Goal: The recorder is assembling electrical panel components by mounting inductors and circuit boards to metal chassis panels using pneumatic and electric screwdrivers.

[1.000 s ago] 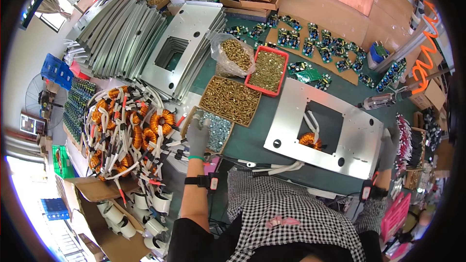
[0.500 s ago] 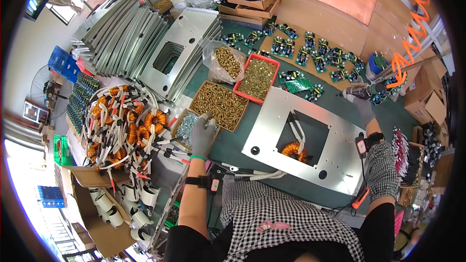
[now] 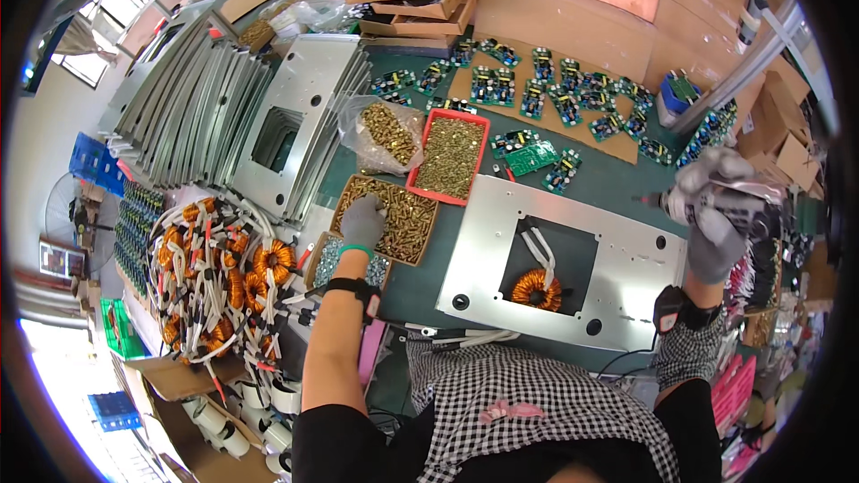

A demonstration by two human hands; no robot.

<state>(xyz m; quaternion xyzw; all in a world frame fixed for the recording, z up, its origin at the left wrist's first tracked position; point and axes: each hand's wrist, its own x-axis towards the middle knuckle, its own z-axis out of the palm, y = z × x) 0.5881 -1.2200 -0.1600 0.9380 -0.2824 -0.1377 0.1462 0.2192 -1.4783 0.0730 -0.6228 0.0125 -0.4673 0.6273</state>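
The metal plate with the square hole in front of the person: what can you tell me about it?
The metal plate is a flat, pale grey sheet lying on the green bench top. Its dark rectangular cut-out shows an orange wound coil with white leads. Small round holes dot its corners and edges. The gloved right hand holds a power screwdriver above its far right corner; whether the tip touches is unclear.

I'm looking down on a dark green worktable (image 3: 617,181) with a brown cardboard sheet (image 3: 573,27) lying across its far side. Daylight is streaming in through windows (image 3: 107,0) at the upper left, washing out the pale floor (image 3: 54,125) below them. A fan (image 3: 67,215) is standing on that floor, with blue crates (image 3: 94,161) sitting nearby.
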